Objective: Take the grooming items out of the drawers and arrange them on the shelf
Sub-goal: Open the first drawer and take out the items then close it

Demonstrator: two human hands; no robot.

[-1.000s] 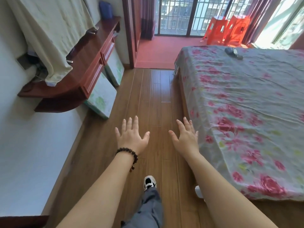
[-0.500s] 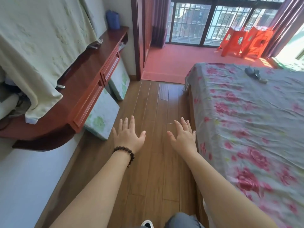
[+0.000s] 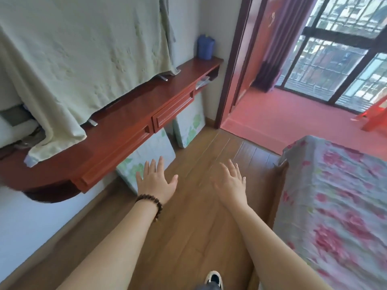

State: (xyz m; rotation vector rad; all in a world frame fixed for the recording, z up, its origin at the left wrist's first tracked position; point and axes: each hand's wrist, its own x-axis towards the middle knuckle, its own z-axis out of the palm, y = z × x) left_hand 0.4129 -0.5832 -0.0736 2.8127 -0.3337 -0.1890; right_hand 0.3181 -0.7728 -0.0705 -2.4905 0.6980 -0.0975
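Observation:
A red-brown wall-mounted shelf (image 3: 117,130) runs along the left wall, with two closed drawers: the nearer drawer (image 3: 117,155) and the farther drawer (image 3: 173,110). No grooming item shows. My left hand (image 3: 156,181), with a dark bead bracelet at the wrist, is stretched out flat with spread fingers, in the air just right of the nearer drawer's front. My right hand (image 3: 231,184) is likewise spread and empty above the wooden floor. Neither hand touches anything.
A pale green cloth (image 3: 83,59) drapes over something standing on the shelf top. A blue container (image 3: 206,47) stands at the shelf's far end. Two flat floral panels (image 3: 189,126) lean under the shelf. A bed with floral cover (image 3: 335,195) fills the right side. A doorway opens onto red carpet (image 3: 282,120).
The view has advanced and swung left, so the shelf and its drawers are closer and larger. Both hands stay spread and empty in front of me.

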